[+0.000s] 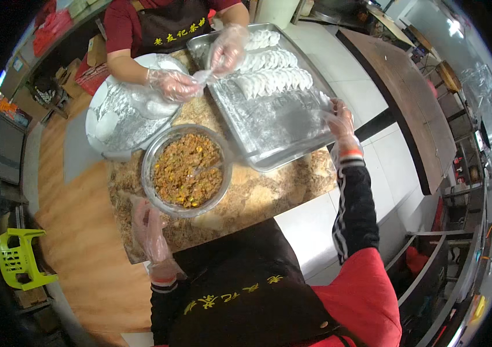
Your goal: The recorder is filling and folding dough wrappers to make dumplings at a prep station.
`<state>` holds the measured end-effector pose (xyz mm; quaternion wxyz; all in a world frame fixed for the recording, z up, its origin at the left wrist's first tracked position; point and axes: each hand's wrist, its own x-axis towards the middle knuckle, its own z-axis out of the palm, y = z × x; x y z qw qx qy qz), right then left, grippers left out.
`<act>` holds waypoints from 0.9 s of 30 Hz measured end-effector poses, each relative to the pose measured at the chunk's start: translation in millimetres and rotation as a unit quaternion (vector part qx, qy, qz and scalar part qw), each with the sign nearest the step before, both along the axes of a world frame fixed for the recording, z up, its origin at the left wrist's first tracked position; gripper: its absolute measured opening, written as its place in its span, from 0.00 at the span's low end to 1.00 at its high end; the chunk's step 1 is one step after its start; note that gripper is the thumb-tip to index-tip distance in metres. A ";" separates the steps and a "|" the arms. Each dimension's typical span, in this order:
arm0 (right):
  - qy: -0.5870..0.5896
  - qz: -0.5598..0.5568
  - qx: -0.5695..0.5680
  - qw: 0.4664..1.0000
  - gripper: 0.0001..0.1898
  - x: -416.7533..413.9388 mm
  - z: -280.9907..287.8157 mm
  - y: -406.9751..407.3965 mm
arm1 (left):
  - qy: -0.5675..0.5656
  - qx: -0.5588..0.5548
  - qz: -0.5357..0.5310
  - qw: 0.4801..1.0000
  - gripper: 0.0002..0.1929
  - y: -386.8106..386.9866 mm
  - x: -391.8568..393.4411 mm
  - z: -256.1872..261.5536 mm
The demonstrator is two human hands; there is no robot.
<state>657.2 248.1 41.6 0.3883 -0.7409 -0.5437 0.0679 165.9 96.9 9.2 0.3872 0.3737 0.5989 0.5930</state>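
My right hand, in a clear plastic glove, is at the right edge of a metal tray. Its fingertips pinch a white floured dumpling, partly hidden by the fingers. Floured dumplings lie in several rows across the tray's far part. Gloved as well, my left hand hovers by the near left side of a metal bowl, fingers loosely apart, with nothing seen in them. Chopped brown filling with yellow and green bits lies in the bowl, a clear utensil partly sunk in it.
Across the table, a co-worker's gloved hands hold a pale wrapper. Below them a large round tray carries floured wrappers. A green plastic stool stands at left, a brown wooden table at right.
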 end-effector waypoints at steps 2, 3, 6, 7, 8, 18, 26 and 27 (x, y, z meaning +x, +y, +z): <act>-0.122 -0.025 -0.103 0.987 0.24 41.5 -18.5 22.2 | 0.005 0.029 -0.046 0.999 0.29 2.8 -10.7 -16.6; -0.125 -0.029 -0.101 0.987 0.24 63.1 -33.4 25.9 | 0.001 0.031 -0.050 0.998 0.29 8.1 -8.4 -16.7; -0.101 -0.018 -0.213 0.972 0.21 65.8 -49.0 31.5 | -0.072 -0.067 -0.122 0.988 0.30 12.3 -9.2 -13.0; -0.100 -0.011 -0.214 0.972 0.21 49.9 -42.0 27.9 | -0.065 -0.073 -0.114 0.989 0.30 10.1 -9.9 -11.5; -0.098 -0.022 -0.206 0.973 0.22 39.7 -33.6 21.8 | -0.059 -0.079 -0.111 0.989 0.30 10.7 -8.9 -10.0; -0.107 -0.029 0.021 0.994 0.17 2.8 -13.1 -2.9 | -0.097 -0.119 -0.121 0.981 0.29 19.1 -6.4 0.9; 0.017 0.298 0.015 0.954 0.26 -146.8 -4.0 38.0 | -0.113 -0.070 -0.147 0.980 0.28 25.5 -14.4 1.6; -0.099 0.289 -0.010 0.952 0.32 -171.7 6.9 42.2 | -0.126 -0.058 -0.155 0.978 0.28 24.5 -15.7 1.4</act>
